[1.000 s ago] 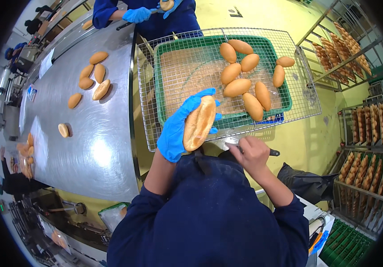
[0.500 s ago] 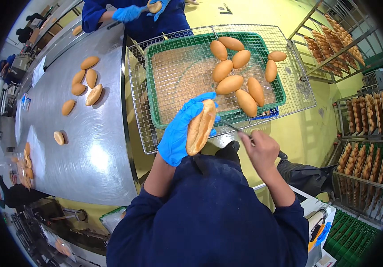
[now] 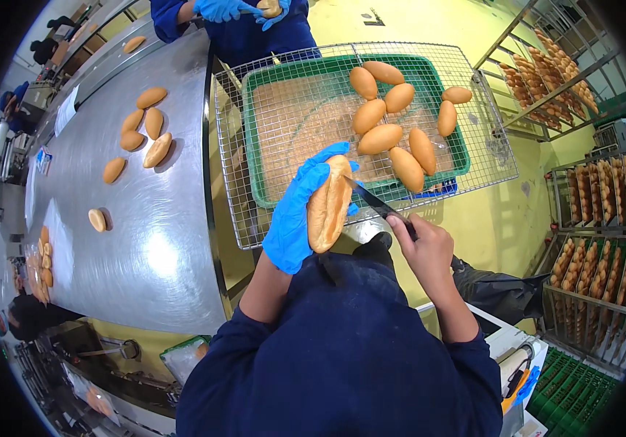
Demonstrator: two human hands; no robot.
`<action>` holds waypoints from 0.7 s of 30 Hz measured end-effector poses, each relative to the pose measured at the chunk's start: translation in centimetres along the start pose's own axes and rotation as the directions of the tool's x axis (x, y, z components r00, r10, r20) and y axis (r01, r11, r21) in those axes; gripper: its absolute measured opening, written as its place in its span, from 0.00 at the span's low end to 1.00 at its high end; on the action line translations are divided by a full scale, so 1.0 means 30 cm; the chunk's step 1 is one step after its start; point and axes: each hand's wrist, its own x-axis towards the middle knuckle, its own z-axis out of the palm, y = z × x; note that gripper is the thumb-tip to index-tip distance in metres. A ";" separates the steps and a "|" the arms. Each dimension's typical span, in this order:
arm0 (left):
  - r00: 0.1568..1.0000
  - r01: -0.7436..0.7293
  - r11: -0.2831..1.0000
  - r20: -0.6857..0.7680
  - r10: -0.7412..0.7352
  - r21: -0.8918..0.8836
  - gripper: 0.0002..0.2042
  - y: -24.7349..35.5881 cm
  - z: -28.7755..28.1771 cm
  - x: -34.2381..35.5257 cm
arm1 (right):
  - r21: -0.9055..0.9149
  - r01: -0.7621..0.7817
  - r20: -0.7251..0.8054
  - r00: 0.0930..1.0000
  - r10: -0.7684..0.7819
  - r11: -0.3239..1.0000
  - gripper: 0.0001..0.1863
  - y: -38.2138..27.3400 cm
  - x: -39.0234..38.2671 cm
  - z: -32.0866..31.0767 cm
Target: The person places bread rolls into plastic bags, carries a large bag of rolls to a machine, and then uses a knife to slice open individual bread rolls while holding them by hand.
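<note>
Glove-blue left hand grips oblong roll; bare right hand pinches slim knife.

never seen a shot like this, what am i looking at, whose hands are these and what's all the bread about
The picture comes from a wide fisheye camera worn on a person's head, looking down, so straight edges bend near the rim. The dark blue sleeves at the bottom are that person's own arms. Their left hand, in a blue glove, holds a long bread roll. Their bare right hand holds a knife with its blade at the roll's side. Ahead, a green crate on a wire basket holds more whole rolls. To the left, a steel table carries a few scattered rolls. At the top, another person's gloved hands handle a roll. Racks of bread stand on the right.
</note>
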 end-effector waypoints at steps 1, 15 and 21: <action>1.000 -0.005 1.000 0.002 0.005 0.018 0.24 0.000 0.001 -0.002 | 0.011 -0.007 0.013 1.000 0.007 1.000 0.20 0.001 0.001 -0.001; 0.996 -0.091 0.992 0.011 0.090 0.092 0.25 -0.008 -0.007 -0.024 | 0.118 -0.103 0.201 0.977 0.078 0.988 0.26 -0.002 -0.006 -0.020; 0.995 -0.092 0.994 0.029 0.090 0.065 0.27 -0.010 -0.002 -0.027 | 0.176 -0.153 0.249 0.963 0.106 0.972 0.26 -0.008 -0.007 -0.019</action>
